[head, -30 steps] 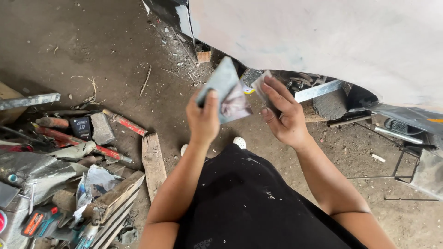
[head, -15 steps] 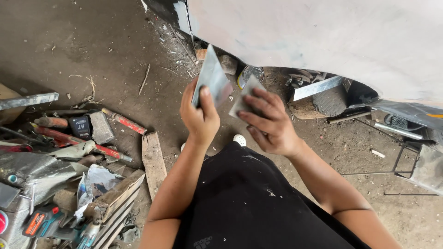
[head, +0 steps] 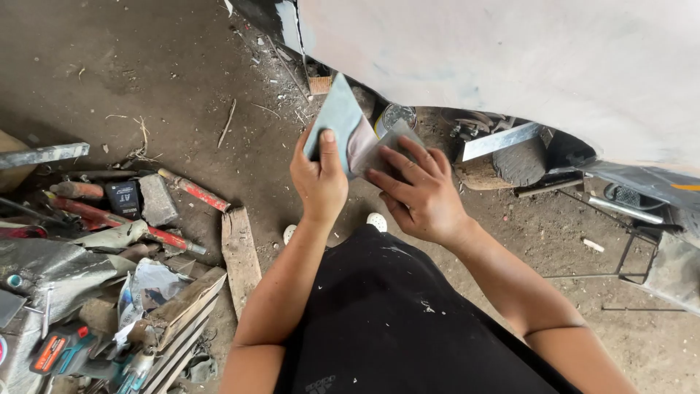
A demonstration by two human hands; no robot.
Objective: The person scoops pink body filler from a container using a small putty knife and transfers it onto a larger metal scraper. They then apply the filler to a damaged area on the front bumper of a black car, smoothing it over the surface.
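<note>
Since a second ago we folded the grey-blue abrasive sheet point(head: 341, 120): left hand point(head: 319, 179) now pinches it closed, right hand point(head: 419, 197) presses its flap with spread fingers.

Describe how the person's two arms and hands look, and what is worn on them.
Both arms are bare: no sleeves show, no gloves, no watch or rings visible. The left hand and right hand are ungloved. The black garment below bears small pale specks.

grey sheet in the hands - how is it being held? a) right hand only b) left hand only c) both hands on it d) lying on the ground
c: the left hand grips the upright part of the grey sheet while the right hand has its fingers spread on the other part.
</note>
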